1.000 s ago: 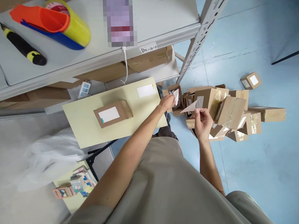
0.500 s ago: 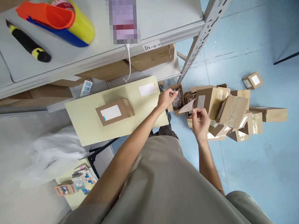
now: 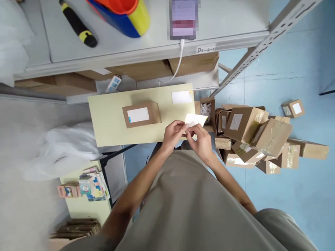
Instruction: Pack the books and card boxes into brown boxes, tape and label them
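Observation:
Both hands meet over the near right edge of a pale yellow table [image 3: 110, 131]. Between them is a white label sheet [image 3: 196, 119] with a small yellow mark at its right corner. My left hand [image 3: 172, 135] is closed, pinching the sheet's left end. My right hand [image 3: 202, 142] is closed at its near edge, the fingertips almost touching those of my left. Some of the grip is hidden by the fingers. On the table lie a brown cardboard box [image 3: 154, 114] bearing a white label and, farther right, another white label [image 3: 181, 97].
An open carton with crumpled white scraps [image 3: 205, 110] stands beyond the table's right end. Several taped boxes [image 3: 245, 122] are piled on the blue floor. Above is a grey shelf [image 3: 153, 41] with a utility knife [image 3: 77, 24] and a phone [image 3: 184, 15] on a cable.
My left hand has left the scrap carton and come toward my body. My right hand has moved left with the sheet, and the hands now meet on it. The view has shifted.

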Tool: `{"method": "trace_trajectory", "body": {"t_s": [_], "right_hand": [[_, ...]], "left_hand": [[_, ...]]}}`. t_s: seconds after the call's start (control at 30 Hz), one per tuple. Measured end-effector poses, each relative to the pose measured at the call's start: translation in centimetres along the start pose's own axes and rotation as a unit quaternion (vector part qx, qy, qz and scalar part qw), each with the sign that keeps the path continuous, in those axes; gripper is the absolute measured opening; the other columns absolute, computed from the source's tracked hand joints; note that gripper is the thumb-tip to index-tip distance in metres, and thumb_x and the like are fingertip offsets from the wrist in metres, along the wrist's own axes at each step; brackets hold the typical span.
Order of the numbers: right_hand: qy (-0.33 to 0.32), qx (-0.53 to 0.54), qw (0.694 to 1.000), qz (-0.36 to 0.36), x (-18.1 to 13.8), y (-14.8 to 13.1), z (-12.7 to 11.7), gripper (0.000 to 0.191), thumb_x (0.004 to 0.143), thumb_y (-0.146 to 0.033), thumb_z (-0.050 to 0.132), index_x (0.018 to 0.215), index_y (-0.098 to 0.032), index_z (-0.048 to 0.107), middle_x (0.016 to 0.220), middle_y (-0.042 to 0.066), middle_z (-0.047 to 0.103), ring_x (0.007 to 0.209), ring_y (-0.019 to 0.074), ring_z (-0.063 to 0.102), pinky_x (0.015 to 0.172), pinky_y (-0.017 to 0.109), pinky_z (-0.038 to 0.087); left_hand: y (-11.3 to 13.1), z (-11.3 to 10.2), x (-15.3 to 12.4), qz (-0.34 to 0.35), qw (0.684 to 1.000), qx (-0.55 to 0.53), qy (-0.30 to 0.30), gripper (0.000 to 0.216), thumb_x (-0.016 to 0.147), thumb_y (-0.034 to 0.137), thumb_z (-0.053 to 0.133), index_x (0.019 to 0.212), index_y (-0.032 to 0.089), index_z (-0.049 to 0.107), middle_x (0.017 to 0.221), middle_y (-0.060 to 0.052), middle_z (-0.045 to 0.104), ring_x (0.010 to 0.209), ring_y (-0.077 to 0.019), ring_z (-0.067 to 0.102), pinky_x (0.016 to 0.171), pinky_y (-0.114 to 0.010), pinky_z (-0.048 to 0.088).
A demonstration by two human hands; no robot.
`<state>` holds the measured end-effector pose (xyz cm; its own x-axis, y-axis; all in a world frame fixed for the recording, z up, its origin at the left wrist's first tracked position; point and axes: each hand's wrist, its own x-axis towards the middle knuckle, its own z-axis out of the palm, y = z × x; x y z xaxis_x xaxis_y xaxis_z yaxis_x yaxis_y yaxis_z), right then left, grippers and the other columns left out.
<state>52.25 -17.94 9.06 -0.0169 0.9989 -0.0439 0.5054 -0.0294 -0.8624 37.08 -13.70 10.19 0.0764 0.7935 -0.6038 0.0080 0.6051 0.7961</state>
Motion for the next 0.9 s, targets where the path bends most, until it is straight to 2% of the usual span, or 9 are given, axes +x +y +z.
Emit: {"method": "trace_trajectory", "body": {"t_s": [0.1,0.2,0.27,0.33,0.43,0.6,0.7,0.8,0.9], "right_hand": [[-0.049,0.008,0.998,-0.024,-0.1,-1.3,2.3,0.024,0.115,-0.041,0.060,0.104,-0.027,0.077,0.103,0.007,0.077,0.084,0.0228,0.072,0.086,0.038,0.058],[-0.071,0.040,0.996,-0.025,-0.2,-2.4,3.4,0.028,0.114,-0.049,0.063,0.108,-0.027,0.079,0.106,0.007,0.078,0.079,0.0208,0.073,0.085,0.037,0.060],[-0.042,0.049,0.998,0.001,0.1,-2.6,3.5,0.032,0.113,-0.054,0.065,0.107,-0.028,0.081,0.104,0.007,0.077,0.080,0.0207,0.073,0.083,0.036,0.061],[0.015,0.051,0.998,0.040,0.6,-2.5,3.5,0.036,0.111,-0.059,0.066,0.104,-0.027,0.081,0.102,0.006,0.077,0.081,0.0212,0.073,0.082,0.036,0.062],[0.056,0.087,0.990,0.098,1.6,-2.2,4.3,0.042,0.105,-0.066,0.070,0.100,-0.026,0.081,0.104,0.006,0.080,0.079,0.0204,0.072,0.080,0.037,0.062],[-0.008,0.175,0.966,0.189,2.7,-3.6,8.9,0.054,0.089,-0.076,0.080,0.102,-0.023,0.082,0.111,0.008,0.083,0.069,0.0181,0.071,0.072,0.037,0.061],[-0.027,0.190,0.958,0.213,2.8,-5.6,11.9,0.055,0.086,-0.077,0.082,0.096,-0.023,0.081,0.094,0.006,0.082,0.068,0.0196,0.071,0.070,0.037,0.058],[-0.030,0.184,0.958,0.217,2.7,-7.8,14.2,0.052,0.086,-0.074,0.082,0.091,-0.023,0.080,0.074,0.003,0.075,0.068,0.0218,0.072,0.068,0.036,0.055],[-0.020,0.160,0.964,0.211,2.7,-9.4,16.2,0.049,0.087,-0.073,0.081,0.088,-0.024,0.077,0.073,0.002,0.075,0.069,0.0227,0.073,0.069,0.036,0.056]], "left_hand": [[-0.9,-2.5,-0.7,0.014,0.998,-0.025,0.063,0.052,0.081,0.066,0.091,0.093,0.022,0.067,0.085,0.000,0.074,0.081,-0.0189,0.076,0.082,-0.038,0.073],[-1.5,-5.7,-1.5,0.025,0.992,-0.042,0.116,0.052,0.080,0.067,0.091,0.094,0.023,0.066,0.087,0.000,0.071,0.083,-0.0182,0.075,0.079,-0.036,0.073],[-1.7,-7.9,-2.1,0.030,0.988,-0.048,0.140,0.052,0.079,0.068,0.090,0.094,0.024,0.065,0.092,0.000,0.072,0.085,-0.0177,0.074,0.081,-0.037,0.074],[-1.7,-10.1,-2.7,0.035,0.986,-0.056,0.151,0.052,0.078,0.068,0.090,0.093,0.025,0.065,0.094,-0.001,0.073,0.088,-0.0177,0.074,0.082,-0.037,0.075],[-1.9,-13.2,-3.6,0.045,0.985,-0.074,0.147,0.050,0.078,0.066,0.090,0.092,0.025,0.065,0.097,-0.002,0.073,0.091,-0.0182,0.074,0.082,-0.037,0.075],[-1.7,-18.1,-4.6,0.055,0.986,-0.098,0.122,0.046,0.077,0.061,0.092,0.091,0.024,0.067,0.098,-0.003,0.073,0.090,-0.0181,0.073,0.079,-0.036,0.075],[-1.4,-21.0,-5.0,0.058,0.988,-0.099,0.108,0.045,0.077,0.062,0.091,0.089,0.024,0.068,0.099,-0.003,0.073,0.092,-0.0187,0.072,0.078,-0.035,0.075],[-1.4,-24.0,-5.2,0.060,0.989,-0.101,0.091,0.046,0.078,0.063,0.091,0.088,0.024,0.068,0.098,-0.003,0.071,0.094,-0.0191,0.072,0.079,-0.034,0.075],[-2.4,-27.1,-4.2,0.069,0.989,-0.094,0.094,0.047,0.079,0.065,0.091,0.088,0.024,0.069,0.091,-0.001,0.069,0.090,-0.0187,0.072,0.079,-0.036,0.075]]}}
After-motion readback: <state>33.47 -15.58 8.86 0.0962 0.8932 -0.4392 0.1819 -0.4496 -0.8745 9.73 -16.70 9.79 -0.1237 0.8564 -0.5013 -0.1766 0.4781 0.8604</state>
